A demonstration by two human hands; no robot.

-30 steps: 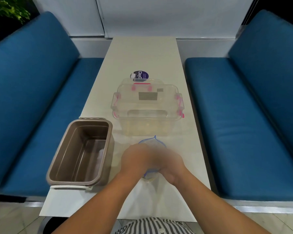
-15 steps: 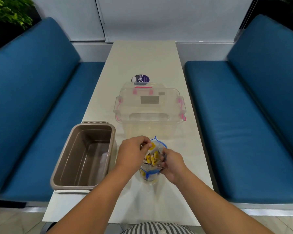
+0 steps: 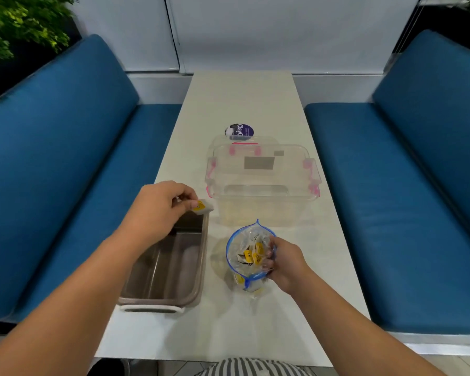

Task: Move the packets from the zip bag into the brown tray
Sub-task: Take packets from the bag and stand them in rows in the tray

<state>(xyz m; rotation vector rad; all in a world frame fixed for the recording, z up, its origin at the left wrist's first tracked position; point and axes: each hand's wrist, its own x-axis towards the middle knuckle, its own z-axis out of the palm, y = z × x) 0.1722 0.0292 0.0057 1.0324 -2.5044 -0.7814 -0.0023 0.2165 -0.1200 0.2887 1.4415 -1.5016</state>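
Tray (image 3: 198, 267) left of zip bag (image 3: 248, 256).

A booth-style seating nook, like a café or lounge: a long narrow white table (image 3: 242, 99) flanked by two blue cushioned benches, the left bench (image 3: 65, 158) and the right bench (image 3: 404, 172). White wall panels (image 3: 282, 31) stand beyond the table's far end, and a leafy plant (image 3: 19, 25) grows past its left side.

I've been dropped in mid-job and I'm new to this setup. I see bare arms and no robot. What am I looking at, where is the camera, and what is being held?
There is no machine: a person works with two bare hands. Every picture comes from one wide-angle camera worn on the head, looking forward and down, so the arms enter from below. On the pale table, which has blue benches on either side, stand a brown tray, a zip bag of yellow-marked packets, a clear lidded box and, behind it, a round purple-labelled item. The left hand pinches one packet over the tray's far corner. The right hand grips the open bag's rim.
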